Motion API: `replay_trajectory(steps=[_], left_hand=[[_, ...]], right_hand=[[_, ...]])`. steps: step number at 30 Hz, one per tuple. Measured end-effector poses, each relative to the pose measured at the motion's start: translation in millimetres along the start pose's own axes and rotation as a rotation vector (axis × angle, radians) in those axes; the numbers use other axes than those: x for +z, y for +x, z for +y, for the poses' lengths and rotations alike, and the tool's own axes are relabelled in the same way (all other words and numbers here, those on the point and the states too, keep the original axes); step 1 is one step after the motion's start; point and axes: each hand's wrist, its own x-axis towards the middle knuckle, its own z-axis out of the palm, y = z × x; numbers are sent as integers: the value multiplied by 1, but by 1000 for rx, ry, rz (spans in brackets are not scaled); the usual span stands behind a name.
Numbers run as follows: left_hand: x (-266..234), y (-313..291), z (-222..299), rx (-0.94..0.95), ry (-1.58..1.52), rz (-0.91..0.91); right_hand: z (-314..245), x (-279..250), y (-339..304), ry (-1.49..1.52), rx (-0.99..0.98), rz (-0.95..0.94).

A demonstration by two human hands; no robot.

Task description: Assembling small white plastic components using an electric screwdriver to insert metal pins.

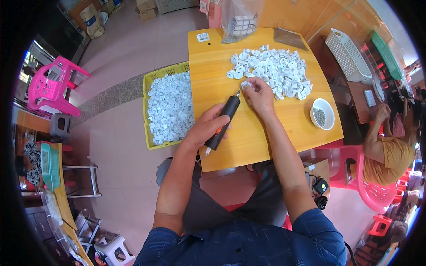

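My left hand (210,123) is wrapped round a black electric screwdriver (225,119) with an orange switch. Its bit points away from me and meets a small white plastic part (245,84). That part is pinched between the fingers of my right hand (259,96), just above the wooden table (248,142). My right fingers hide much of it. Beyond my hands lies a wide heap of similar white parts (277,68). Toward the right edge of the table stands a white bowl (329,123) with small metal screws (318,116) in it.
A yellow crate (147,114) full of white parts stands against the table's left side. A clear plastic bag (237,37) and a flat dark sheet (290,38) lie at the far edge. To the right sits another person (385,157) near a white basket (348,55). A pink chair (51,84) stands far left.
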Motion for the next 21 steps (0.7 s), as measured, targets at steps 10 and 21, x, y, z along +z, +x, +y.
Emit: replay_trajectory(steps=[10,21], left_hand=[[1,0,-1,-3,-11,21],[-2,-1,-4,-16,-6,10]], right_hand=[[-2,2,-2,-45,-28,14],[-8,4,-6,-213,-179,52]])
